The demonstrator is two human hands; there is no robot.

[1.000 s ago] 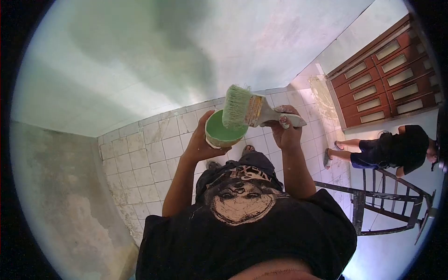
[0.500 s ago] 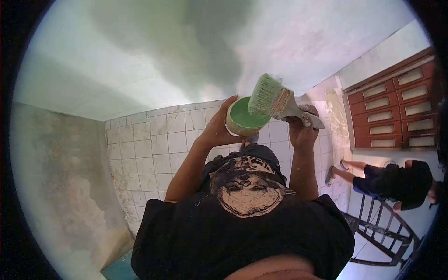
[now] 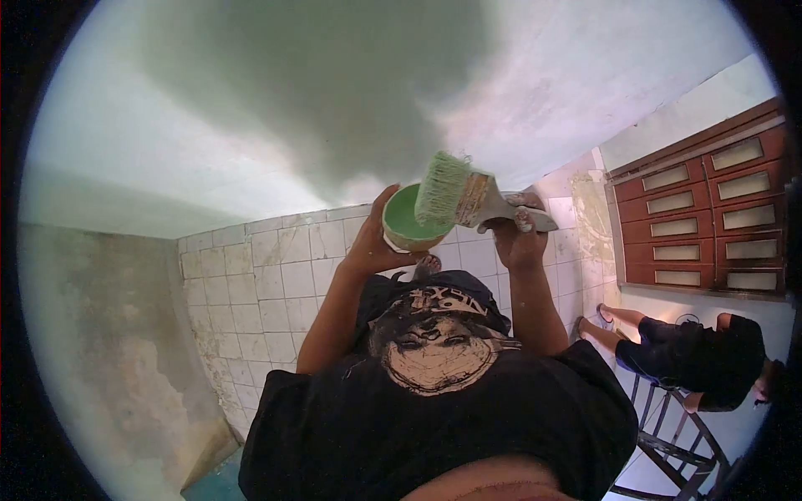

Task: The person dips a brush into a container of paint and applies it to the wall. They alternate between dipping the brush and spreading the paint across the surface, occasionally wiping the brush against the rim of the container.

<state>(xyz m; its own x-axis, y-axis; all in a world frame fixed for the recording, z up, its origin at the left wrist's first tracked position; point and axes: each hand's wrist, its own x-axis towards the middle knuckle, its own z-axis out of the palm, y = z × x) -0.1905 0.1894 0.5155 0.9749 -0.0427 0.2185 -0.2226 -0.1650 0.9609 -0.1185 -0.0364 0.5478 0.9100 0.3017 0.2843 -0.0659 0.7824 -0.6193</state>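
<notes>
My left hand (image 3: 368, 242) is wrapped round the side of a small round tub of green paint (image 3: 401, 219) in front of my chest. The tub's open top faces me, and paint coats its inside. In my right hand (image 3: 520, 242) is a wide paintbrush (image 3: 476, 199), gripped by its pale, paint-smeared handle. Its bristles (image 3: 443, 188) are covered in light green paint and overlap the tub's right rim in this view. Pale paint spots the fingers of my right hand.
A pale green wall (image 3: 535, 100) rises ahead, with shadows across it. White tiles (image 3: 284, 284) cover the floor. At left is a bare, patchy wall (image 3: 109, 334). To the right are a red-brown louvred door (image 3: 668, 200), a person in dark clothes (image 3: 710, 359) and a black metal frame (image 3: 677, 451).
Both hands, the tub and the brush have shifted slightly left and down in view. The shadow on the wall has widened. The person at right appears lower in the picture.
</notes>
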